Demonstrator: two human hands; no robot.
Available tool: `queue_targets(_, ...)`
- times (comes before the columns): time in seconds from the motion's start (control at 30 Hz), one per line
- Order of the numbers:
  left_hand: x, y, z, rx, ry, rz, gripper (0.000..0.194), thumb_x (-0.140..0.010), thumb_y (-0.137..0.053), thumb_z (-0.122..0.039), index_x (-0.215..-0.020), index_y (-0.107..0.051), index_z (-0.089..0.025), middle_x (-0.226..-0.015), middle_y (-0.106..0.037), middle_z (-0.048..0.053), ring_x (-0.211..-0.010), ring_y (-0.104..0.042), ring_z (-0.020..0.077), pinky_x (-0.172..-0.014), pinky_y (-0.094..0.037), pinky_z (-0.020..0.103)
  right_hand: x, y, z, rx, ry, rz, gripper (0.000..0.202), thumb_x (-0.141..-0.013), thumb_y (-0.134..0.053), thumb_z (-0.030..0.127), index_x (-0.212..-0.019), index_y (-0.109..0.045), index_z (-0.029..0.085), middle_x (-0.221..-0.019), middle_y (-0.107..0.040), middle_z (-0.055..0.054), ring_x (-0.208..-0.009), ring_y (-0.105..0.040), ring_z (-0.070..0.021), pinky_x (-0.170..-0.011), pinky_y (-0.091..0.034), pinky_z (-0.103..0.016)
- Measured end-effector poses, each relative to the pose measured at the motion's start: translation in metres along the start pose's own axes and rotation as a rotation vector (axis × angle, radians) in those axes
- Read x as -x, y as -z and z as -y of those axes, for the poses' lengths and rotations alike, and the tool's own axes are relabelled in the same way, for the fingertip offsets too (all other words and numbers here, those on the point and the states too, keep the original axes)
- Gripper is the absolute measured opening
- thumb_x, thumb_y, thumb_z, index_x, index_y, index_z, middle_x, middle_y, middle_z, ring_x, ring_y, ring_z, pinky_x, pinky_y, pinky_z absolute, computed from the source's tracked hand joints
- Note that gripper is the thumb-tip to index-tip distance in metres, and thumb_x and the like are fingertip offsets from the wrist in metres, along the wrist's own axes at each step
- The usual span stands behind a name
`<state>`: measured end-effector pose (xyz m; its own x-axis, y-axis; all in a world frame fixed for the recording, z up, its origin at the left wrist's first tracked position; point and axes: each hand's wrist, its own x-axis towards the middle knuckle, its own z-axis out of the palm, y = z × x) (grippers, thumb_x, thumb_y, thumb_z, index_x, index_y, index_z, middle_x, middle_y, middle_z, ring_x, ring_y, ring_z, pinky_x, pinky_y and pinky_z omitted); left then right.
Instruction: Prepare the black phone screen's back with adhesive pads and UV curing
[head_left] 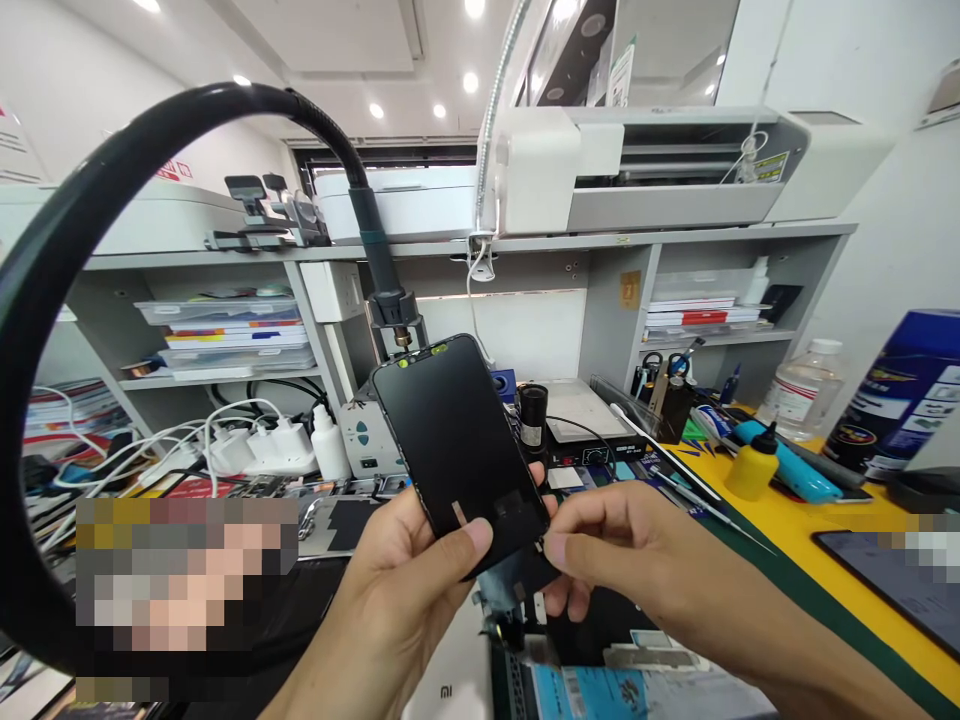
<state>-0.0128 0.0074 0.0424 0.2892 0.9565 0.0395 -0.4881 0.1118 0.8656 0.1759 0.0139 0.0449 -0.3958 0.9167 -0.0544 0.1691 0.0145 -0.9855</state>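
Observation:
I hold a black phone screen panel [457,440] upright in front of me, its top end tilted up and to the left. My left hand [409,565] grips its lower left edge, thumb pressed on the glass near the bottom. My right hand [600,535] pinches the panel's bottom right corner, where a dark flex strip hangs below it. A small pale tab shows on the glass beside my left thumb.
A thick black hose [150,130] arcs from the left to a nozzle [394,310] behind the panel. On the bench sit a white bottle [328,440], a yellow bottle [752,462], a blue tool [795,470], chargers [255,445], a dark tablet [892,575] and a blue box [911,390].

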Motion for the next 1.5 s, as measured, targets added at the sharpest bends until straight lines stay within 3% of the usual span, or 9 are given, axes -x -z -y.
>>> queue_targets(0.33,0.000,0.001,0.001,-0.042,-0.018,0.019,0.028,-0.084,-0.068,-0.023,-0.112,-0.073,-0.022,-0.119,-0.073,0.008,-0.121,-0.059,0.0291,-0.097,-0.049,0.037,-0.002,-0.006,-0.002,-0.039,-0.012,-0.030,0.014,-0.083,-0.063,0.025,-0.074,-0.061,0.016,-0.068,-0.069,-0.003,-0.066,-0.061,-0.0151,-0.066,-0.046,-0.026)
queue_targets(0.6,-0.001,0.001,0.002,-0.022,-0.019,0.035,0.033,-0.085,-0.067,-0.022,-0.118,-0.070,-0.023,-0.121,-0.071,0.008,-0.122,-0.058,0.0294,-0.100,-0.046,0.040,-0.001,-0.009,0.000,-0.046,-0.002,-0.048,0.021,-0.085,-0.063,0.032,-0.071,-0.059,0.016,-0.068,-0.067,-0.001,-0.066,-0.061,-0.0141,-0.065,-0.046,-0.025)
queue_targets(1.07,-0.002,0.004,0.004,0.008,-0.033,0.055,0.029,-0.085,-0.066,-0.019,-0.113,-0.072,-0.024,-0.120,-0.072,0.005,-0.121,-0.059,0.0270,-0.104,-0.043,0.038,-0.004,-0.012,0.001,-0.065,-0.009,-0.070,0.020,-0.085,-0.062,0.030,-0.072,-0.057,0.016,-0.066,-0.066,-0.001,-0.063,-0.060,-0.0125,-0.063,-0.046,-0.023)
queue_targets(1.5,-0.001,0.002,0.001,0.047,0.016,0.007,0.031,-0.084,-0.068,-0.015,-0.115,-0.071,-0.018,-0.116,-0.073,0.010,-0.118,-0.061,0.0280,-0.094,-0.052,0.035,0.001,-0.010,0.004,-0.041,-0.034,-0.070,0.022,-0.080,-0.063,0.035,-0.070,-0.062,0.016,-0.066,-0.069,-0.004,-0.066,-0.060,-0.0161,-0.067,-0.045,-0.028)
